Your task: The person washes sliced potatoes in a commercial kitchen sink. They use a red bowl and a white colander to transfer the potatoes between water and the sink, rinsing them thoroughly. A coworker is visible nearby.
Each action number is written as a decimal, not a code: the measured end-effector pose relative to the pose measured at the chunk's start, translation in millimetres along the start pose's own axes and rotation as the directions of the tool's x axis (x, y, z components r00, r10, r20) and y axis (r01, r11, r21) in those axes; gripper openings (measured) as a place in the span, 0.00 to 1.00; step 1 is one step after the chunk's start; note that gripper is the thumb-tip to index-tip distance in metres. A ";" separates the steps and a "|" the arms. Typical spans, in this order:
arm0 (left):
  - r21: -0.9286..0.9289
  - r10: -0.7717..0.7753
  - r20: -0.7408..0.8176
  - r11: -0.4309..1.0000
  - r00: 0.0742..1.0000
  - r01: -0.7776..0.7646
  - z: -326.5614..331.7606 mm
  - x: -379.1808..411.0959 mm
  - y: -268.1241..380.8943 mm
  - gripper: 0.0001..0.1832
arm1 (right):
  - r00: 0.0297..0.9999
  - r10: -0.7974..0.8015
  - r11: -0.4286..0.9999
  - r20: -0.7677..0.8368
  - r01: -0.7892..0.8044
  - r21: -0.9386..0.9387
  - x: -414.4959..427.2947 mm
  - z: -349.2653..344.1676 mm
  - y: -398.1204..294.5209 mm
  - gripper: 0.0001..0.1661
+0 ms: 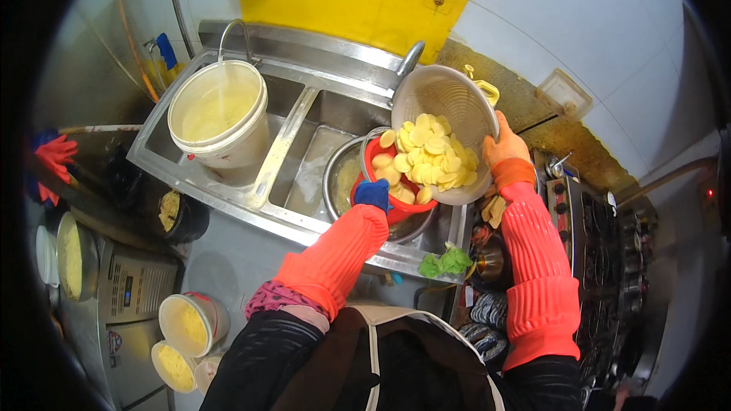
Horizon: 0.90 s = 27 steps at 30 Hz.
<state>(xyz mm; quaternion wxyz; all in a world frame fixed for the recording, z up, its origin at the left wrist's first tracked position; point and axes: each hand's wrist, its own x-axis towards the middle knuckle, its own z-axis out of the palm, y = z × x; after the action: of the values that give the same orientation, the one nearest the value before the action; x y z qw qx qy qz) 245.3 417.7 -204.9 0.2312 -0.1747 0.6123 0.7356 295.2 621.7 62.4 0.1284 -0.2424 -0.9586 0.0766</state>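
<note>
Both my arms wear long red rubber sleeves. My right hand (505, 148), in an orange glove, grips the right rim of a white plastic colander (451, 88), which is tilted to the left. Thin pale-yellow slices, apparently potato, lie heaped on the colander's lower side (434, 157). Under its left edge is a red plastic basket (413, 215) with more slices inside. My left hand (372, 195), in a blue glove, holds the basket's near left rim. The basket rests in or over a round steel bowl (328, 188) in the right sink basin.
Water runs from a thin faucet (233, 24) into a white bucket (214, 151) in the left basin. A green leaf (447, 261) lies on the sink's front edge. Tubs of yellow shreds (191, 322) stand at lower left. A stove (594, 274) is at right.
</note>
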 end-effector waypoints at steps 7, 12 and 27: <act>0.121 0.174 -0.004 0.978 0.985 -0.172 -3.9 6.5 -4.7 0.15 | 0.991 -0.041 0.998 -0.124 0.048 0.049 -20.3 12.4 -1.9 0.38; -0.027 0.048 -0.022 0.998 0.999 -0.049 -18.0 -5.9 6.6 0.16 | 0.982 -0.062 0.993 -0.181 0.079 0.088 -24.3 6.4 3.4 0.39; -0.284 0.040 0.165 0.959 0.985 0.009 -72.0 -18.2 33.7 0.16 | 0.901 0.376 0.799 -0.218 -0.196 0.568 -21.7 -19.1 128.8 0.30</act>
<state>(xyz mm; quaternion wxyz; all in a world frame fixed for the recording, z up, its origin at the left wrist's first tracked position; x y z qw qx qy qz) 239.8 340.0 -181.0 0.2491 -0.1380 0.4801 0.8297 376.3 724.9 49.2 0.3309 -0.3498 -0.8168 0.3178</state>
